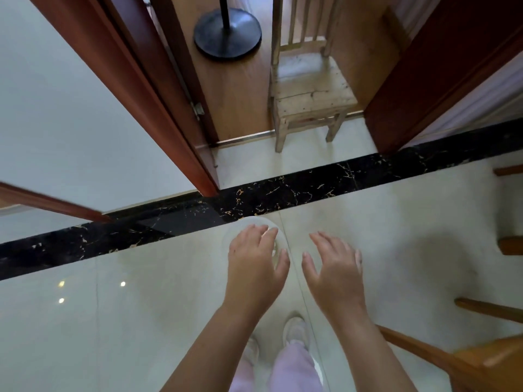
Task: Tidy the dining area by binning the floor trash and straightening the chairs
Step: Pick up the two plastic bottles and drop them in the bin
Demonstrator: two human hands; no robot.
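Note:
My left hand (256,267) is spread palm-down over a clear round plastic container (235,230), fingers across its top and thumb at its right rim; it holds the piece above the floor. Most of the container is hidden under the hand. My right hand (336,267) hovers beside it, a little apart, fingers relaxed and holding nothing. A small pale wooden chair (308,91) stands in the doorway ahead. Parts of orange-brown wooden chairs show at the lower right (481,366) and at the right edge (510,246).
A black marble strip (339,176) crosses the pale tiled floor. Red-brown door frames (158,108) flank the doorway, and a black round lamp base (227,32) stands on the wooden floor beyond. My feet in white shoes (295,331) are below the hands.

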